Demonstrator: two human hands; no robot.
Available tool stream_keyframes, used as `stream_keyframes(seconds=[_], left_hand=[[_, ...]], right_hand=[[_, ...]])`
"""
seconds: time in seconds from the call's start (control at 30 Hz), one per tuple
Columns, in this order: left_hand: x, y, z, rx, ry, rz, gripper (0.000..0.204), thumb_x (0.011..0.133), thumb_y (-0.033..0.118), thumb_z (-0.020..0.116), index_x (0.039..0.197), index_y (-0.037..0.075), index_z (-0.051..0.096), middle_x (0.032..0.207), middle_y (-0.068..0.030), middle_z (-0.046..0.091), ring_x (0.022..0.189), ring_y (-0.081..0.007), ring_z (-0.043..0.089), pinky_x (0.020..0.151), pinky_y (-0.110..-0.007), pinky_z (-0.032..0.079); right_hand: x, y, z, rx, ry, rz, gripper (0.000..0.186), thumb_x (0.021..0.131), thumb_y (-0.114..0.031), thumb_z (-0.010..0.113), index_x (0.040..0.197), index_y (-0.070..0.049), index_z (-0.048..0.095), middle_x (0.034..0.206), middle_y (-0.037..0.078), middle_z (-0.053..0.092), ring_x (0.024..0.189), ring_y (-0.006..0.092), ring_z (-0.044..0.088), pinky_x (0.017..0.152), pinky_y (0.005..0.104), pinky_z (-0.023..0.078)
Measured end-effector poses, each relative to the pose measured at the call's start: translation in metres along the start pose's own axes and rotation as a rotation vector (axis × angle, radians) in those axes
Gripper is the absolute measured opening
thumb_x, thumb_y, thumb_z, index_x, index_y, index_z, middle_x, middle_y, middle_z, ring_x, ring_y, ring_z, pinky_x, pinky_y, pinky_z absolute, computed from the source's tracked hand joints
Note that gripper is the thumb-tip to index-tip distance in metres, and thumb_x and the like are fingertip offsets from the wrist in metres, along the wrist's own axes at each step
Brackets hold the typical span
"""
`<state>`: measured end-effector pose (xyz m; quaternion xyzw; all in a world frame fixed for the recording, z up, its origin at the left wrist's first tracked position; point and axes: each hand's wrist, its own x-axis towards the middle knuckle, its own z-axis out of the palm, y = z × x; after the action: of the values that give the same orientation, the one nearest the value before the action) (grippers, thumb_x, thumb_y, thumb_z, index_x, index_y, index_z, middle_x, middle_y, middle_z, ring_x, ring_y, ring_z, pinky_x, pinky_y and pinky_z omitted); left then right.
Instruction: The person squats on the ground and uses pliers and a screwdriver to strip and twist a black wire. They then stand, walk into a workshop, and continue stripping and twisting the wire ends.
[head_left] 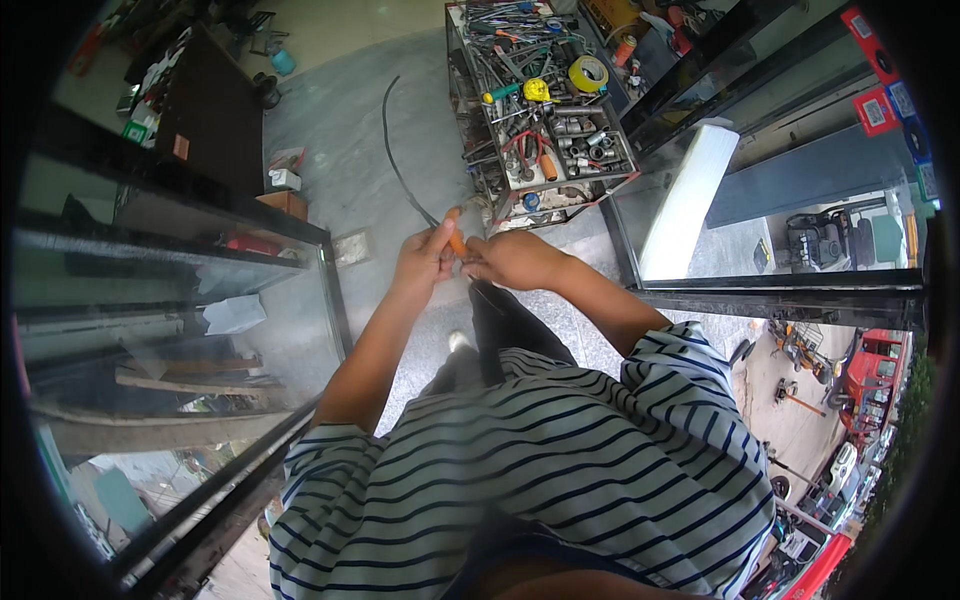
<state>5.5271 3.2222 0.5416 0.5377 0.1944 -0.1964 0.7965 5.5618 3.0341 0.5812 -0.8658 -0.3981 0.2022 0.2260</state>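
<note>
Ahead and toward the right, a metal tool cart (pixel 572 182) stood near, with black-framed glass panels (pixel 337 290) to either side. From the closed left hand (pixel 432 258), a dark cable (pixel 390 150) curved forward and leftward over the floor (pixel 340 130). An orange piece (pixel 457 238) tilted between the hands; the right hand (pixel 518 262) was curled beside it, its hold hidden. The cart's top tray held wrenches (pixel 515 62), sockets (pixel 597 150) and a yellow tape roll (pixel 574 76).

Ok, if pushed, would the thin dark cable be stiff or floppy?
The cable is probably springy rather than limp, since it runs out from the left hand in one smooth arc. Being so thin, it looks light; its long free end may sway.
</note>
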Motion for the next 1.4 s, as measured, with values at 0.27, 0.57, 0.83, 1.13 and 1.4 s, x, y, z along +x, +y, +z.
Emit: stream_keyframes(seconds=[0.27, 0.57, 0.83, 1.13, 1.4], left_hand=[[0.103, 0.084, -0.025, -0.009, 0.186, 0.032, 0.031, 0.091, 0.036, 0.062, 0.079, 0.008, 0.056, 0.061, 0.0053, 0.040, 0.050, -0.0042, 0.036, 0.041, -0.020, 0.023], [0.177, 0.159, -0.032, -0.088, 0.217, -0.002, 0.027, 0.094, 0.032, 0.058, 0.078, 0.010, 0.054, 0.060, 0.0067, 0.039, 0.049, -0.0035, 0.033, 0.041, -0.020, 0.023], [0.216, 0.213, -0.061, -0.094, 0.129, -0.033, 0.024, 0.095, 0.031, 0.057, 0.082, 0.011, 0.051, 0.065, 0.0051, 0.039, 0.054, -0.0045, 0.035, 0.043, -0.019, 0.024], [0.277, 0.293, -0.119, -0.115, -0.037, -0.073, 0.026, 0.095, 0.031, 0.056, 0.087, 0.006, 0.055, 0.066, 0.0041, 0.041, 0.055, -0.0052, 0.037, 0.044, -0.019, 0.025], [0.327, 0.342, -0.186, -0.060, -0.051, -0.002, 0.030, 0.096, 0.032, 0.055, 0.076, 0.010, 0.052, 0.060, 0.0031, 0.043, 0.049, -0.0056, 0.037, 0.041, -0.020, 0.025]], right_hand=[[0.075, 0.210, -0.033, 0.454, 0.690, 0.649, 0.050, 0.095, -0.043, 0.047, 0.090, 0.004, 0.061, 0.075, 0.027, 0.061, 0.076, 0.0437, 0.061, 0.068, 0.0464, 0.047], [0.125, 0.367, -0.012, 0.181, 0.362, 1.017, 0.063, 0.089, -0.055, 0.045, 0.095, 0.005, 0.063, 0.094, 0.030, 0.063, 0.100, 0.0419, 0.059, 0.086, 0.0469, 0.046], [0.118, 0.401, -0.037, 1.185, 0.845, 1.249, 0.077, 0.084, -0.069, 0.048, 0.105, 0.003, 0.065, 0.084, 0.011, 0.069, 0.056, 0.0198, 0.046, 0.061, 0.0336, 0.044], [0.173, 0.274, -0.115, 2.068, 1.315, 0.383, 0.083, 0.095, -0.060, 0.029, 0.132, 0.013, 0.034, 0.131, 0.027, 0.046, 0.106, 0.0300, 0.052, 0.099, 0.0383, 0.041], [0.266, 0.239, -0.139, 2.214, 1.355, 0.003, 0.078, 0.089, -0.057, 0.050, 0.127, 0.010, 0.034, 0.128, 0.028, 0.046, 0.119, 0.0368, 0.047, 0.106, 0.0453, 0.036]])
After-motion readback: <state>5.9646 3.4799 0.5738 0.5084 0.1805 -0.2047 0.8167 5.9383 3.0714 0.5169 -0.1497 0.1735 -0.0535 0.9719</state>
